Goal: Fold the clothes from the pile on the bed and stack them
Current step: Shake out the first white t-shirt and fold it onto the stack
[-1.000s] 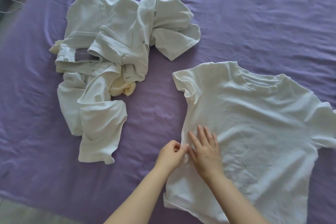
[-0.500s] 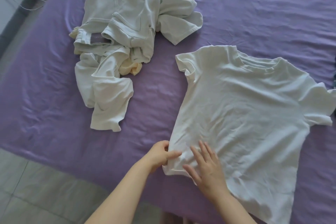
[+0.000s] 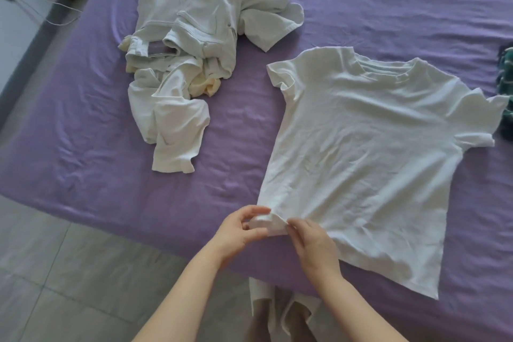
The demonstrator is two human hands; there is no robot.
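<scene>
Both hands meet at the near left hem corner of a white short-sleeved cotton T-shirt (image 3: 369, 153). The left hand (image 3: 240, 232) pinches the turned-up corner between thumb and curled fingers; the right hand (image 3: 312, 244) pinches the same fold just beside it, so each grip is narrow and holding cloth. Away from the grip, the shirt lies spread flat on a bed covered in a wrinkled purple sheet (image 3: 83, 133). Farther off and to the left of the grip sits a crumpled pile of white and cream clothes (image 3: 194, 58). Far right of the grip, a dark green patterned fabric (image 3: 505, 91) shows at the frame edge. Below the grip, past the bed's edge, grey floor tiles (image 3: 69, 272) show.
</scene>
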